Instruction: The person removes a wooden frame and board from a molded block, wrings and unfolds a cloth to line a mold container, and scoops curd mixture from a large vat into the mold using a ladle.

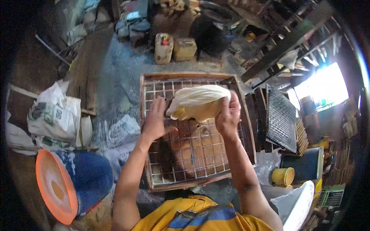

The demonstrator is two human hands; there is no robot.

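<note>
A cream-coloured, folded bundle [200, 99] that looks like soft cloth hangs above a wooden-framed wire rack [149, 165]. My right hand [229, 115] has its fingers closed on the bundle's right end. To the left of the bundle, my left hand [155, 121] is held over the rack with its fingers stretched out and nothing in them. Blur hides the exact material of the bundle and whether anything is wrapped inside it. Brown board-like surfaces show through the wire grid.
A blue barrel [92, 179] with an orange rim stands at the left, below white sacks [56, 111]. Two jerrycans [163, 49] are beyond the rack. On the right are a dark mesh panel [282, 117], a yellow bucket [283, 176] and a white container [298, 206].
</note>
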